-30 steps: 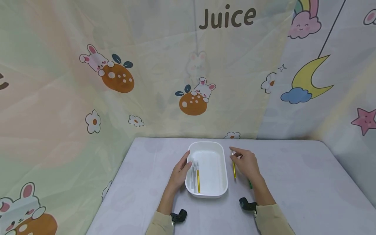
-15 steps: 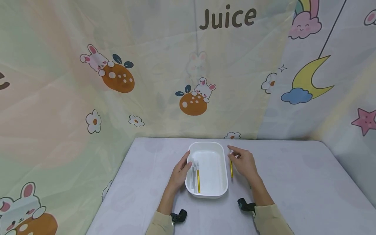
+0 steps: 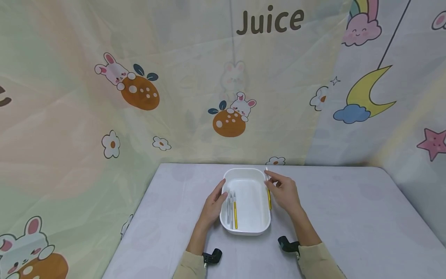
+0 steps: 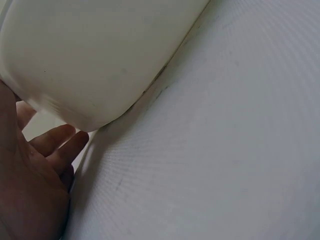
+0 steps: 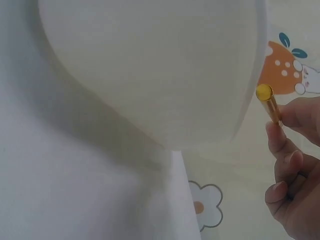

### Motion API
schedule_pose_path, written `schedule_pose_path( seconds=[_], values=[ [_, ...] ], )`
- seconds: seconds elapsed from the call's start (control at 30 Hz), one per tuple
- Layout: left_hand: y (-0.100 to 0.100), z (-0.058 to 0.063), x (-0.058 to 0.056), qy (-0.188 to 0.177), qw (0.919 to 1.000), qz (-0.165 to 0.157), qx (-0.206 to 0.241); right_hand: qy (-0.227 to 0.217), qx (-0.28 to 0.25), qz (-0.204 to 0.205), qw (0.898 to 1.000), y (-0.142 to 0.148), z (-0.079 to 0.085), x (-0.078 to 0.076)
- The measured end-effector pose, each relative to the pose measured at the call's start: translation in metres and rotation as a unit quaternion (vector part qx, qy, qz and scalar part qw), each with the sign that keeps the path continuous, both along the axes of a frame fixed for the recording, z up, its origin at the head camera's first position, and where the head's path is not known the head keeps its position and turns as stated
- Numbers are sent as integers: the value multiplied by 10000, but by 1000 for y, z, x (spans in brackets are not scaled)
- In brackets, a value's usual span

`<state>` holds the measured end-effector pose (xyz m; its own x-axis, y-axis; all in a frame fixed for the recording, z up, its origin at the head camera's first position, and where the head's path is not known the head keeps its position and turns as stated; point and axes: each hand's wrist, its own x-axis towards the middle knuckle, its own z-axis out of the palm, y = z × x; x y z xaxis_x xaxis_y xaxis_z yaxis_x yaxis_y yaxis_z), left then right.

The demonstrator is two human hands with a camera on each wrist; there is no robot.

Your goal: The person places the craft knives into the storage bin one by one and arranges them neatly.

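A white rectangular tray (image 3: 251, 201) stands on the table. My left hand (image 3: 210, 207) holds its left rim, thumb over the edge; in the left wrist view, fingers curl near the tray's corner. Inside, along the left side, lie a few slim pen-shaped tools, silvery ones and one with a yellow barrel (image 3: 235, 215). My right hand (image 3: 285, 192) pinches another pen-shaped tool (image 3: 269, 199), with a yellow barrel and pale tip, upright in view over the tray's right rim. The right wrist view shows the yellow end of this tool (image 5: 265, 92) between thumb and finger, beside the tray's outer wall.
The table (image 3: 348, 217) has a pale cloth, its far edge close behind the tray. A printed curtain (image 3: 181, 97) hangs behind. Black cameras sit on the left wrist (image 3: 213, 256) and the right wrist (image 3: 288, 245).
My right hand has moved left with the yellow pen-shaped tool, from beside the tray to its right rim. A green thing seen earlier by the right forearm is now hidden. The left hand stays put.
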<state>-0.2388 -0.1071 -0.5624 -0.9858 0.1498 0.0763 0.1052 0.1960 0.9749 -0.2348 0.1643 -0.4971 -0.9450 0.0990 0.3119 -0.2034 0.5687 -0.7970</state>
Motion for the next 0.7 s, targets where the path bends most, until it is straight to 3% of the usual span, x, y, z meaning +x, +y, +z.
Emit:
schedule_pose_path(
  seconds=[0.37,0.7],
  values=[
    [0,0,1,46,10000,17,5,492,-564,370,9965,-14,7,5],
    [0,-3,-2,53,10000,47,-60,354,-656,729,9946,-37,8,11]
  ],
)
